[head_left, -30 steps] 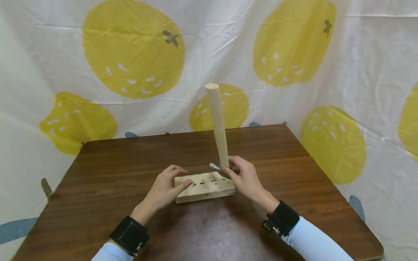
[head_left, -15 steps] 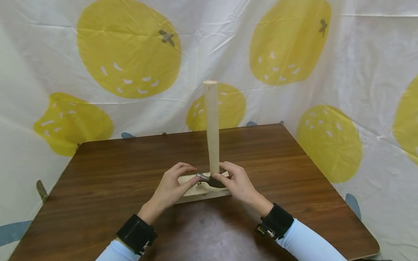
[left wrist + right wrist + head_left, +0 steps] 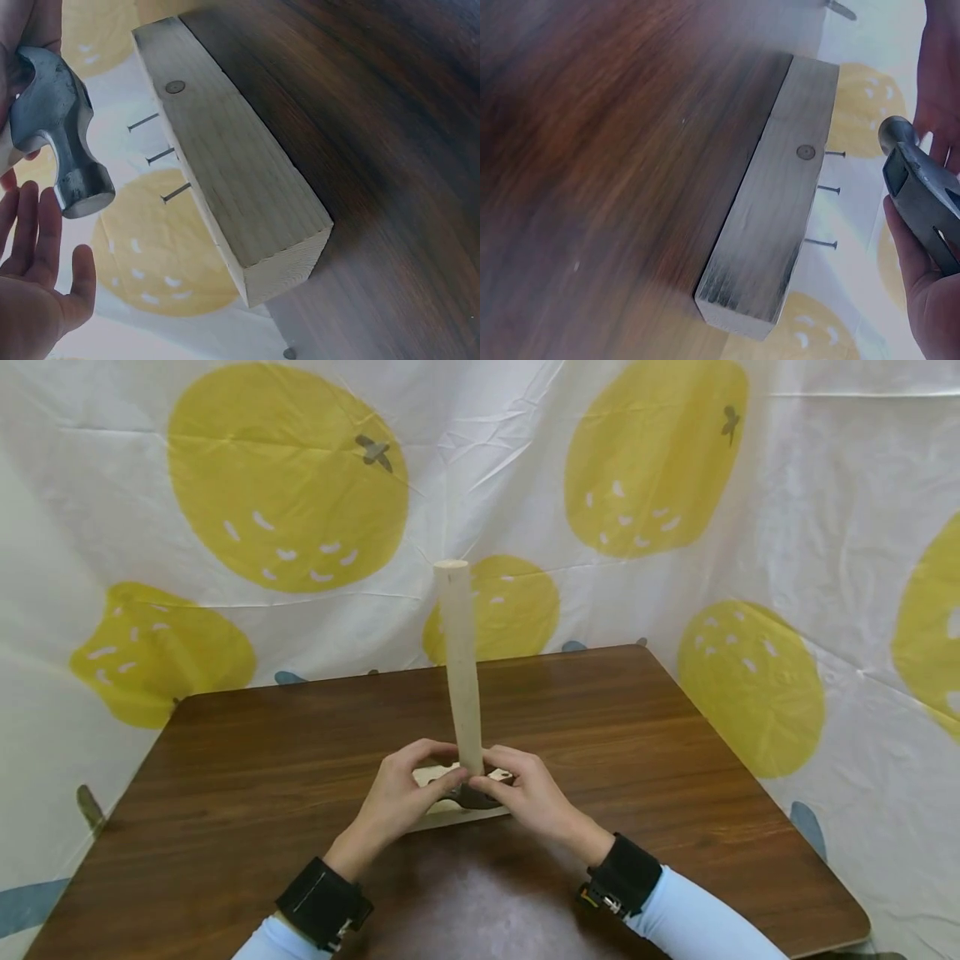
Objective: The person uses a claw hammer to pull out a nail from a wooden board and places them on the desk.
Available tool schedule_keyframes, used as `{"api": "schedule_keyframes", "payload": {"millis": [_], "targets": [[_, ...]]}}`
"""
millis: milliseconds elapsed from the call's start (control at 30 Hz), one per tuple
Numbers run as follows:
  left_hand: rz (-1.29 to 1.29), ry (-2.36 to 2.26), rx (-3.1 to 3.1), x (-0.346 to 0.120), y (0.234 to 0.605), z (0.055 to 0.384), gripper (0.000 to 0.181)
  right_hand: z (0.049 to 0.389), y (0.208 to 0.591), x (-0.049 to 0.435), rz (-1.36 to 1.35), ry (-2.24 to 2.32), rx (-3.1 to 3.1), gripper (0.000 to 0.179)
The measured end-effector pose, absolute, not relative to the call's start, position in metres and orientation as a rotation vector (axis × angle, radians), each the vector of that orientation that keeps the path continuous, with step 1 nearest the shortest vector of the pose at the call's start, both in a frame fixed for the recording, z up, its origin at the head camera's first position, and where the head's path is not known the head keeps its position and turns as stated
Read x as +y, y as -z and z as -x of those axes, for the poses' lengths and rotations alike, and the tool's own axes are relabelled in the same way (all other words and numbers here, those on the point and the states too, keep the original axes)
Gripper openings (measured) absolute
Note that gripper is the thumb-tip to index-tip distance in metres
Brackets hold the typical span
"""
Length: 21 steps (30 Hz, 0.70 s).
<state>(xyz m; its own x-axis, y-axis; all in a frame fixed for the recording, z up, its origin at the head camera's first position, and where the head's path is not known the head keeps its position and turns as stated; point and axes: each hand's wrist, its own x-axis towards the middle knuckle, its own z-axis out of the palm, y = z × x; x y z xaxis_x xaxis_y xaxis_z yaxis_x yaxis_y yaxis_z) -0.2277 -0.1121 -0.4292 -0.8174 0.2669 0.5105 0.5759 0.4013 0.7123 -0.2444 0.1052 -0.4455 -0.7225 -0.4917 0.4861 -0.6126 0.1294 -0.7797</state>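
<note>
A claw hammer stands handle up over a pale wooden block, its wooden handle leaning slightly left. My right hand grips it at the metal head, around the claw side. My left hand is close against the other side, thumb tip at the handle's base; in the left wrist view its fingers look extended beside the striking face, and contact is unclear. Three nails stick out of the block's top, clearest in the wrist views. In the head view, hands and hammer hide them.
The block lies on a dark brown wooden table. Behind it and to both sides hangs a white curtain with yellow fruit prints. Black bands with small devices circle both wrists.
The hammer has moved left and down over the block, and its head has turned so the claw shows nearer. My left hand has shifted right to meet it.
</note>
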Motion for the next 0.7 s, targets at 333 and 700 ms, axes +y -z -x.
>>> {"api": "schedule_keyframes", "payload": {"millis": [333,700], "targets": [[0.656,1.474,-2.359,-0.11,0.424,0.225,0.026,0.243,0.444,0.1,-1.144,-1.696,-2.256,0.041],[0.737,1.459,-2.28,-0.108,0.422,0.224,0.018,0.242,0.441,0.091,-1.188,-1.715,-2.22,0.042]]}}
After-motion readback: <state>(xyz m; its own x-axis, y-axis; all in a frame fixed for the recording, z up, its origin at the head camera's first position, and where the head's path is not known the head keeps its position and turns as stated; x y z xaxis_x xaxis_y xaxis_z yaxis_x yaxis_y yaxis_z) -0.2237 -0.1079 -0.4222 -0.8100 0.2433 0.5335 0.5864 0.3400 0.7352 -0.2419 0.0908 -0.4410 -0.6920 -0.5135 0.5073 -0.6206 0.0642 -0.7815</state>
